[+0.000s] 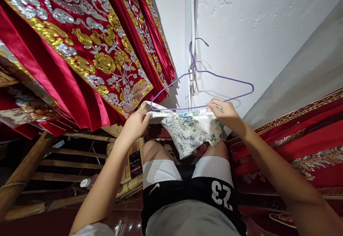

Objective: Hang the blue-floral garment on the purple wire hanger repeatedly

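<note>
L hand (136, 122), fingers closed, pinches white blue-floral cloth garment (191, 132); R hand (225, 112) ditto, nr bottom bar of thin purple wire hanger (194, 68).

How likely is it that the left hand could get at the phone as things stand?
Probably yes, though its hold is in the way: the left hand is gripping the floral garment and would likely have to let go first. Nothing appears to cover the phone, face up beside the left thigh.
</note>
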A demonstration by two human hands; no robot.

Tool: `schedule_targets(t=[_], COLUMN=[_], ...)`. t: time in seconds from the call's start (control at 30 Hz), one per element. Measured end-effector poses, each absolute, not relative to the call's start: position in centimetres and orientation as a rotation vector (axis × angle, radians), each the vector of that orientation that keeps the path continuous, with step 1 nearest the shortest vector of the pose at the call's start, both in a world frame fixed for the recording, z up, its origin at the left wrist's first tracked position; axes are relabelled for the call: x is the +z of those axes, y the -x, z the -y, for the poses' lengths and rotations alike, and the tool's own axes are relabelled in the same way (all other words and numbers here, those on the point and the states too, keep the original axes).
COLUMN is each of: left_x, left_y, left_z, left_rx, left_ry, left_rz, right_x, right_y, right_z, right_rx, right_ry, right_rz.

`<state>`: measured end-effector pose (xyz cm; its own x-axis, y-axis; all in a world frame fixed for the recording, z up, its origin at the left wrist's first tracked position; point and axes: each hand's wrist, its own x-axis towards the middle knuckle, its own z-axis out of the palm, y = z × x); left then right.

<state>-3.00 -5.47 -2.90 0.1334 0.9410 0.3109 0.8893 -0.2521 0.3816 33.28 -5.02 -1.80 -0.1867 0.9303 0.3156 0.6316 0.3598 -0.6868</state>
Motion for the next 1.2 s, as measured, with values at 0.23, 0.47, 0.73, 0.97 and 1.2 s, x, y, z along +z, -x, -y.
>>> schedule_targets(t=[0.23,0.47,0.73,0.97,1.2], left_x=[-1.5,0.0,-0.7,1.9,2.3], left_y=[3.8,-2.5,-4.3,-2.8,-1.1], left_z=[5.2,1.6,-1.7,0.0,-1.1], left_rx=[1.190,1.376,1.418,1.242,1.446], left_ry=[-2.144,-2.234,-2.441,-2.536,-2.383], left_rz=[-1.567,-1.197,-1.265,-1.409,-1.448], right_x=[-2.4,-2.6,-1.9,1.2,4.9], right_y=[-32.2,-32.3,-36.2,-40.3,-41.8], right_z=[4.7,5.1,7.1,6.2,3.0], right_rx=[0.511,0.558,0.476,0.167,0.800], right_ry=[1.314,1.300,1.375,1.482,1.344], right_rz=[1.843,1.846,2.124,1.534,1.300])
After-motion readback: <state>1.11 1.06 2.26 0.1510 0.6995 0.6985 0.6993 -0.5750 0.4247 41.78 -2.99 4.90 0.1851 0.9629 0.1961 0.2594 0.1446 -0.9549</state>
